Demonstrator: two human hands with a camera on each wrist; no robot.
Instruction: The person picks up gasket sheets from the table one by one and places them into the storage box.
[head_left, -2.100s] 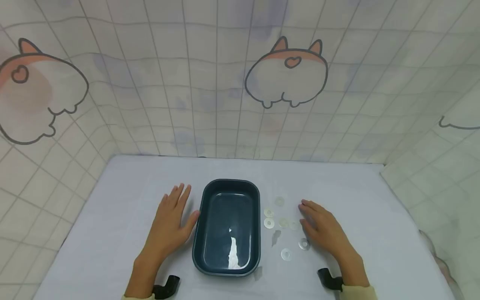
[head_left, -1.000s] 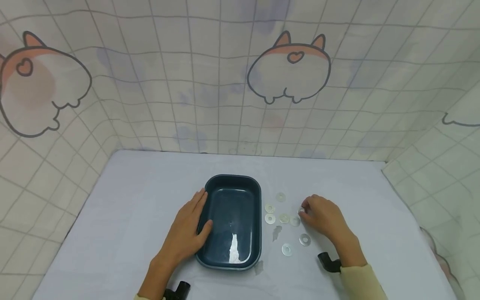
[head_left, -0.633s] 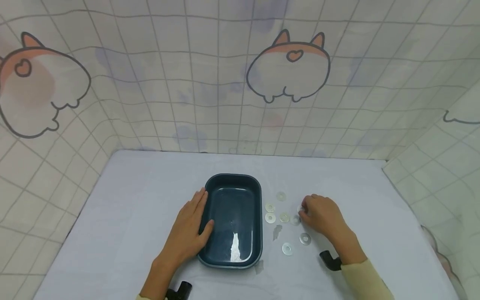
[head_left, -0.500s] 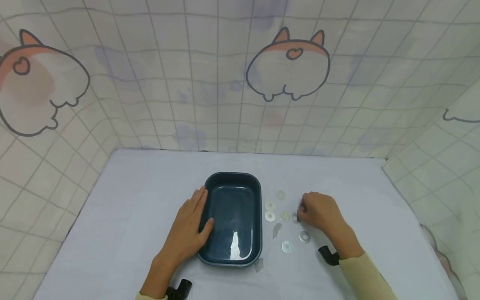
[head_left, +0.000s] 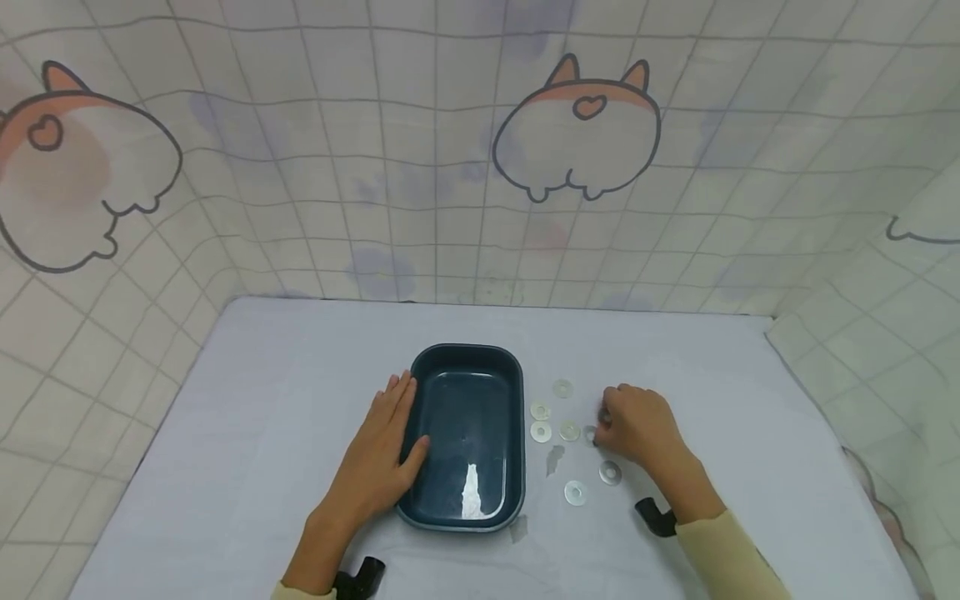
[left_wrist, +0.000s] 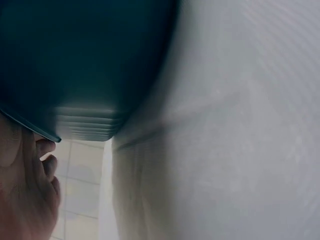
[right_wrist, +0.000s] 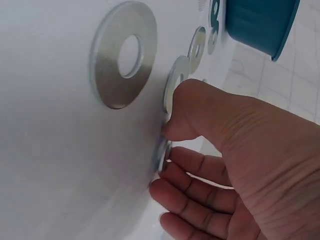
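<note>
My left hand (head_left: 375, 462) rests along the left rim of a dark blue rectangular tray (head_left: 517, 467), its fingers straight and the thumb reaching over the edge. In the left wrist view, the fingers lie by the rim of the tray (left_wrist: 90, 65). Right of the tray, my right hand (head_left: 641, 425) has its fingers bent down at the white tabletop. A flat metal washer (right_wrist: 162, 156) is pinched between its thumb and fingertips, partly hidden by them. Just beside the thumb lies another washer (head_left: 590, 435), and a larger-looking washer (right_wrist: 105, 75) lies flat nearer the wrist camera.
Several more washers lie between the tray and my right hand, among them a front washer (head_left: 575, 492) and a back washer (head_left: 562, 388). Greyish scraps (head_left: 553, 459) are on the white tabletop (head_left: 300, 350). Patterned curtains (head_left: 435, 167) stand behind and at both sides.
My left hand has moved right onto the tray's rim. My right hand has gone from spread fingers to pinching a washer, which now looks tilted at the fingertips.
</note>
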